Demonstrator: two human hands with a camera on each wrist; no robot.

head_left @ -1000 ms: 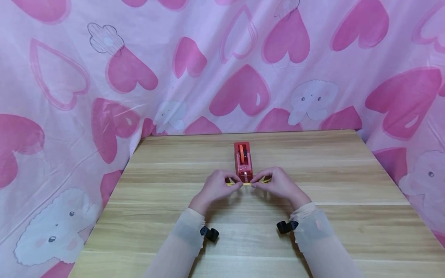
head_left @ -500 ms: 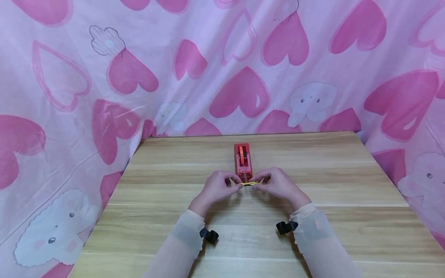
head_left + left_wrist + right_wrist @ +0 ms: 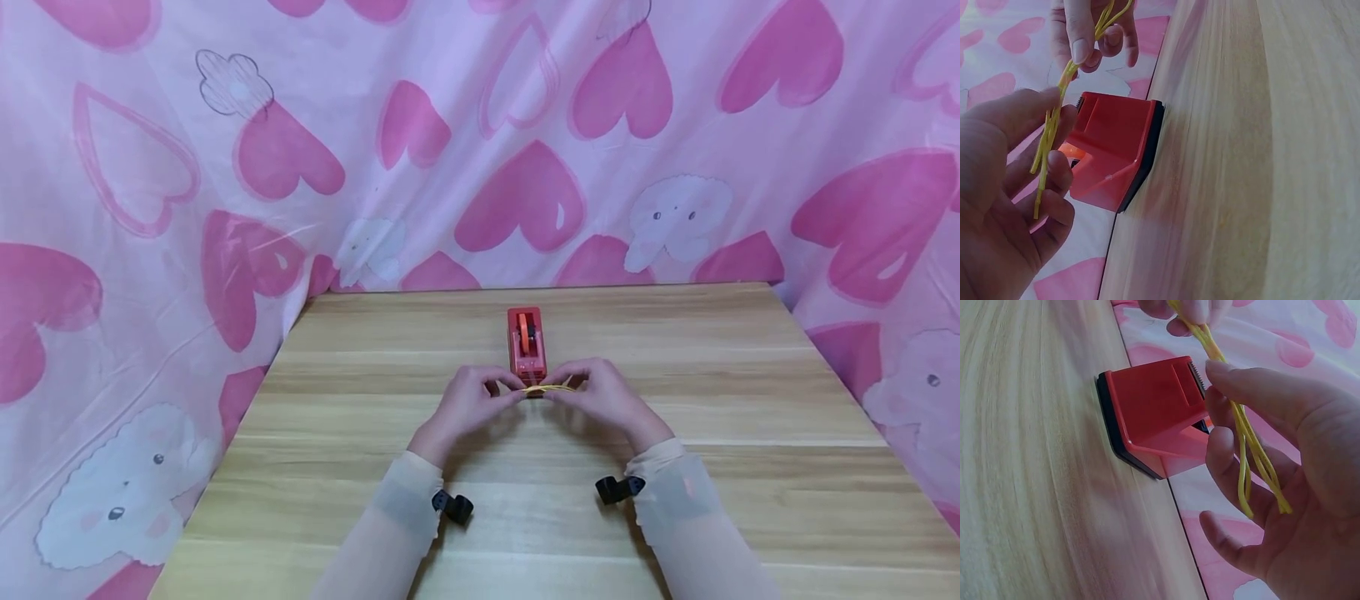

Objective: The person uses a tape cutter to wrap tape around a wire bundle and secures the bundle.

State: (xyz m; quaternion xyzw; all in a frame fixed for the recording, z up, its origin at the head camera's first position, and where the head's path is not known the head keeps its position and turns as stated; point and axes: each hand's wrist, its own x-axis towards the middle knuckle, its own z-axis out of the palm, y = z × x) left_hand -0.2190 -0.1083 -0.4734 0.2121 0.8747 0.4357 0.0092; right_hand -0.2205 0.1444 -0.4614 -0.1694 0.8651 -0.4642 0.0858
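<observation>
A thin bundle of yellow cords (image 3: pixel 553 387) is held crosswise between both hands, just above the near end of a red tape dispenser (image 3: pixel 529 365). My left hand (image 3: pixel 468 402) pinches one side between thumb and fingers. In the left wrist view, loose cord ends (image 3: pixel 1040 162) hang across that palm. My right hand (image 3: pixel 606 403) pinches the other side, and the right wrist view has the trailing yellow strands (image 3: pixel 1249 447) lying over its fingers. An orange tape roll (image 3: pixel 523 332) sits inside the dispenser. Whether tape touches the cords is too small to tell.
The dispenser's toothed cutting edge (image 3: pixel 1197 375) faces the hands. Beneath everything lies a wood-grain table (image 3: pixel 360 467). A pink curtain (image 3: pixel 420 200) with hearts hangs behind and along both sides. Each wrist carries a small black camera (image 3: pixel 453 506).
Both hands stay close together at the dispenser's near end. The yellow bundle has shifted slightly up between the fingertips, and its strands now show over the right fingers.
</observation>
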